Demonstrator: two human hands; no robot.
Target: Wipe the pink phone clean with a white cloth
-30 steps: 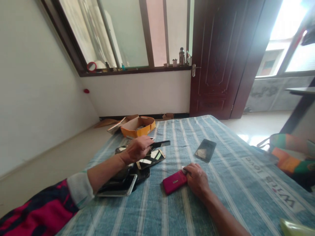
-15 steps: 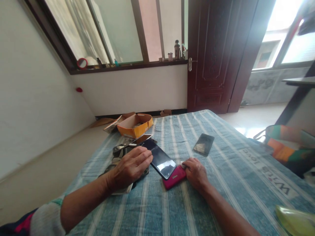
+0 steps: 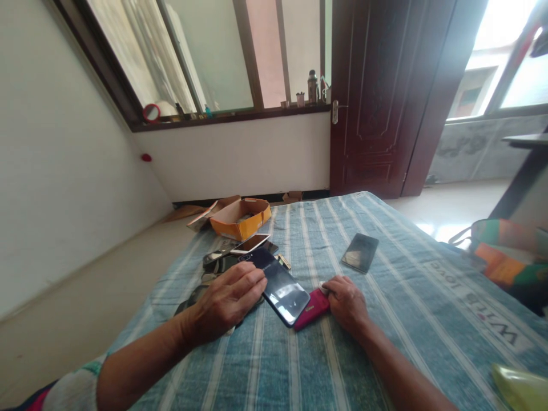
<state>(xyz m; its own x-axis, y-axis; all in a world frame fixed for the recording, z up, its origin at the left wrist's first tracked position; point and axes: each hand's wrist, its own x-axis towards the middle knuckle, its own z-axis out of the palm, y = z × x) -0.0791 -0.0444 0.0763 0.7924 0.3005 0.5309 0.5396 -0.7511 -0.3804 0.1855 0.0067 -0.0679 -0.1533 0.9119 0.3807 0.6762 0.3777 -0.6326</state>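
My left hand (image 3: 229, 297) is closed on the upper left edge of a dark blue smartphone (image 3: 280, 288), which is tilted with its glossy back up. The phone's lower end overlaps the left end of a magenta phone (image 3: 314, 308). Around the right end of that magenta phone my right hand (image 3: 346, 302) is closed. A small white piece (image 3: 324, 288) shows at its fingertips; what it is I cannot make out. Beyond my left hand lie a phone with a white frame (image 3: 252, 244) and several other phones, partly hidden by the hand and wrist.
A blue striped cloth (image 3: 274, 377) covers the surface. An open orange cardboard box (image 3: 242, 225) stands at the far left edge. One dark phone (image 3: 361, 252) lies apart, right of centre. A yellow-green object (image 3: 520, 385) sits at the near right corner, and a colourful bag (image 3: 505, 251) is beyond the right edge.
The dark blue smartphone has come slightly nearer to me and covers more of the magenta phone's left end. Both hands keep their holds. The whole view has shifted a little.
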